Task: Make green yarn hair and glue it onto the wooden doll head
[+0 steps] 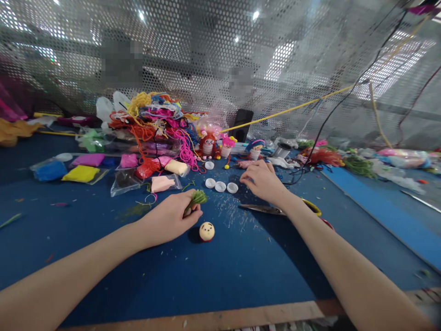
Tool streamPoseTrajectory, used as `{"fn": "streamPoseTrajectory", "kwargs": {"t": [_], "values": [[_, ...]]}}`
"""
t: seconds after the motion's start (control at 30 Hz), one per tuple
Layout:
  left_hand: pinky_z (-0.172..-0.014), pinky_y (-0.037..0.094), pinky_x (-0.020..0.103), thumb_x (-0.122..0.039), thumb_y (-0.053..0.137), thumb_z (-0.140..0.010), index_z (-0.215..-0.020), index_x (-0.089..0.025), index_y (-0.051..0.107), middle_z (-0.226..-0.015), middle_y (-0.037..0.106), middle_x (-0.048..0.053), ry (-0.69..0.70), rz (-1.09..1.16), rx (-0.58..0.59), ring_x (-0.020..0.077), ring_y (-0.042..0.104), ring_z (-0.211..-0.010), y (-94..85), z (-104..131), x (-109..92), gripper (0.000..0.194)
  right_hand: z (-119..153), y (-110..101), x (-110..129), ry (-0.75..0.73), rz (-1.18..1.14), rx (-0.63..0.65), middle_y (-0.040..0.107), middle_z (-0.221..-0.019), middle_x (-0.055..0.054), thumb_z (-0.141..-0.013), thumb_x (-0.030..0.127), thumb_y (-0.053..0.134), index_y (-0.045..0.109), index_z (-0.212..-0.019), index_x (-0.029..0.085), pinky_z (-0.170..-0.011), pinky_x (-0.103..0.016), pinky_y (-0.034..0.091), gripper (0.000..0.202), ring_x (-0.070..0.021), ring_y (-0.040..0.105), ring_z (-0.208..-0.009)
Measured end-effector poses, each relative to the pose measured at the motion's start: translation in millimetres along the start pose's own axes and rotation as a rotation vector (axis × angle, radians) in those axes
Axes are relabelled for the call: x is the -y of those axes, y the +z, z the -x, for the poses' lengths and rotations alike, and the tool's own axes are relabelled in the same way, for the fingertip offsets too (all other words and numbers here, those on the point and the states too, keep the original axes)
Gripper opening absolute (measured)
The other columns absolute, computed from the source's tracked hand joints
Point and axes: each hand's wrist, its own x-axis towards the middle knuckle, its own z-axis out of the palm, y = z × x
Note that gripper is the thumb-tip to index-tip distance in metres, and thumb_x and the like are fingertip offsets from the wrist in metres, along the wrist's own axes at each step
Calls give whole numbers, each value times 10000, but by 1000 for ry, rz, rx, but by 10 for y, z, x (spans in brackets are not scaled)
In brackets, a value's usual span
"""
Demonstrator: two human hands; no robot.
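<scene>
My left hand (168, 218) is closed round a small bundle of green yarn (199, 196), whose looped tips stick up past the fingers. Just right of it, a small round doll head (206, 231) with a cream face, dark painted features and a red base rests on the table. My right hand (262, 180) is low over the table, palm down with bent fingers apart, beside a row of white plastic caps (220, 186). I see nothing in it, though its palm side is hidden. Scissors (263, 209) lie under my right forearm, their handles partly covered.
Finished yarn-haired dolls (255, 149) stand at the back, beside a heap of coloured yarn (155, 115). Packets of coloured clay (82, 174) lie left. A wire spool (283, 149) and red and green yarn (322, 156) are behind my right hand. A perforated metal screen (193, 55) rises behind.
</scene>
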Motion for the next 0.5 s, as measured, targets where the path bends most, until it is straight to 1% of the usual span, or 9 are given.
{"fn": "streamPoseTrajectory", "kwargs": {"t": [0.1,0.17,0.2,0.23,0.3,0.37,0.4,0.43,0.5], "values": [[-573,382,294,-352,482,-925,-822,-208,490,-697,519,-23,-10,1,-8,137,500,-595,-15,8,-11,177,7,24,-20,-4,-36,3,712,-945,-77,-924,277,544,729,-845,226,-971,-467,316,207,-315,487,-1121],[-564,378,292,-355,488,-920,-833,-207,499,-684,516,-26,-24,11,-18,135,495,-582,-22,13,-16,172,16,17,-21,17,-144,-32,701,-945,-77,-898,298,563,699,-833,231,-1001,-483,299,165,-320,474,-1144],[-563,378,291,-356,490,-919,-839,-206,502,-681,517,-27,-29,17,-28,134,491,-576,-24,15,-17,170,20,-1,-7,34,-244,-44,690,-947,-75,-876,319,580,677,-842,233,-1003,-486,304,134,-315,480,-1127],[-564,380,290,-357,492,-918,-842,-205,504,-682,519,-28,-32,24,-38,132,490,-574,-25,16,-16,170,24,-30,20,58,-382,-52,671,-936,-73,-851,344,594,644,-847,234,-987,-481,324,121,-304,494,-1084],[-572,385,290,-356,494,-920,-845,-204,505,-690,523,-27,-28,32,-51,129,492,-577,-26,17,-12,170,28,-120,115,102,-759,-73,592,-851,-53,-799,392,596,536,-808,241,-901,-448,386,163,-266,510,-936],[-578,388,290,-344,494,-921,-843,-204,503,-695,525,-27,-22,32,-50,128,498,-583,-26,15,-5,160,31,-239,253,119,-1163,-97,458,-754,-22,-759,422,562,390,-731,254,-798,-418,412,242,-238,469,-807],[-579,388,291,-335,493,-920,-843,-205,501,-696,525,-27,-19,32,-45,128,501,-585,-25,14,-2,152,34,-299,327,116,-1327,-110,392,-723,-12,-738,429,551,329,-703,255,-765,-413,410,285,-235,441,-777],[-580,390,291,-328,492,-920,-844,-205,500,-699,525,-26,-17,33,-40,129,504,-587,-25,12,0,145,38,-355,398,108,-1459,-119,338,-705,-5,-718,432,551,287,-684,252,-739,-409,406,322,-234,416,-759],[-583,395,293,-323,492,-920,-840,-208,491,-705,531,-24,-20,34,-38,133,513,-594,-24,8,0,140,52,-437,517,78,-1639,-99,280,-693,2,-683,423,583,257,-660,244,-699,-394,396,372,-229,381,-739]]}}
